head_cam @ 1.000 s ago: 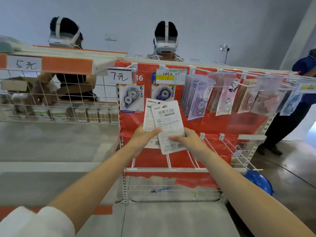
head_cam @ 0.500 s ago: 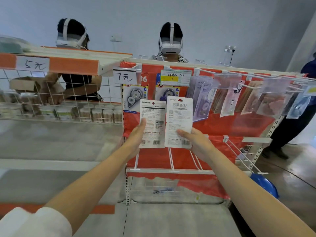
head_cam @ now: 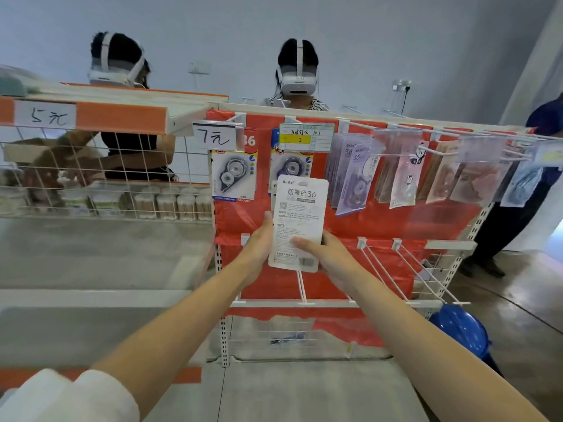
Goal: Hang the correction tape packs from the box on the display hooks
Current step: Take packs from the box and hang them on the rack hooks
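I hold white correction tape packs point(head_cam: 300, 220) upright in front of the red display board point(head_cam: 380, 226), their printed backs toward me; one pack face shows and any behind it is hidden. My left hand point(head_cam: 259, 248) grips the left edge. My right hand point(head_cam: 323, 254) pinches the lower right, thumb on the front. Two correction tape packs point(head_cam: 233, 175) hang on the upper hooks just above, under a "7" price tag point(head_cam: 214, 136). Bare white hooks point(head_cam: 380, 269) stick out below my hands.
More hanging packets point(head_cam: 405, 175) fill the top rail to the right. A wire basket shelf point(head_cam: 91, 184) with small jars stands at the left. Two persons wearing headsets stand behind the rack, another person at the far right. A blue stool point(head_cam: 460, 330) sits on the floor.
The two packs, held side by side half a second ago, now lie stacked as one in both hands. My hands have come together in front of the board.
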Motion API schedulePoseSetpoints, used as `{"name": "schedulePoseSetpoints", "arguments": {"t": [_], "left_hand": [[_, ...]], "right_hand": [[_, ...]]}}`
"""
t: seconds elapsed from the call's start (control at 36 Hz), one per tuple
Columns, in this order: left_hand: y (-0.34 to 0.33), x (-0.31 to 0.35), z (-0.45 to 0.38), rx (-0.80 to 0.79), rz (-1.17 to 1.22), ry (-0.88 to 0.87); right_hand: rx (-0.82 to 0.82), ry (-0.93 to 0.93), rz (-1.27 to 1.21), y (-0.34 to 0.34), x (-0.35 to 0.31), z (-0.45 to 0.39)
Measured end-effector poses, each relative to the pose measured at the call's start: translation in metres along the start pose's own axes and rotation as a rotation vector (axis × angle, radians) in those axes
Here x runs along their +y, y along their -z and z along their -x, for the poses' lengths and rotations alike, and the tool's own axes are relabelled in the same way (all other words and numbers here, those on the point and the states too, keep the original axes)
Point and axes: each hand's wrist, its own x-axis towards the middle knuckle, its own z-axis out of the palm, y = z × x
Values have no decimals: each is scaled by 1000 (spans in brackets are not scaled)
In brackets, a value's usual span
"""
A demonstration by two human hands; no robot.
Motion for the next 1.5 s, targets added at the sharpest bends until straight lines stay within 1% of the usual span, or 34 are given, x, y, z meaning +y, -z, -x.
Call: {"name": "schedulePoseSetpoints", "arguments": {"t": [0.11, 0.19, 0.31, 0.42, 0.44, 0.5, 0.53, 0.64, 0.72, 0.83, 0.89, 0.94, 1.03, 1.14, 1.19, 1.33, 1.42, 1.5], "left_hand": [[0, -5, -5, 54, -14, -67], [-1, -9, -5, -30, -88, -104], [-5, -13, -4, -160, -79, -85], [-1, -13, -4, -189, 22, -113], [2, -14, -5, -176, 43, -112], [11, -15, -7, -137, 128, -71], [15, -16, -7, -127, 170, -50], [27, -15, -8, -100, 202, -70], [32, -15, -10, -36, 234, -62], [37, -13, -11, 8, 207, -58], [37, -13, -12, 3, 187, -71], [37, -11, -12, -12, 148, -94], [34, -9, -13, -22, 92, -121], [31, -6, -15, -45, -87, -180], [30, -5, -18, -34, -130, -192], [26, -5, -26, 33, -85, -183], [22, -4, -27, 27, -75, -176], [13, -3, -25, -16, -42, -186]], "right_hand": [[164, 19, 178, 3, 0, -5], [202, 75, 387, 1, -4, -7], [94, 183, 543, -13, -7, -5], [-28, 267, 758, -19, -5, -7], [-64, 266, 769, -20, -7, -4], [-107, 212, 696, -19, -9, -2], [-100, 196, 661, -16, -9, -1], [-33, 237, 579, -14, -10, -3], [30, 238, 499, -13, -13, -4], [135, 190, 361, -10, -13, -5], [127, 117, 290, -9, -12, -5], [119, 79, 281, -7, -10, -6], [135, 58, 250, 0, -10, -7], [138, 66, 201, 9, -10, -8], [168, 66, 161, 14, -11, -9], [251, 91, 94, 33, -16, -6], [284, 105, 87, 44, -18, -2], [293, 101, 107, 55, -16, -2]]}}
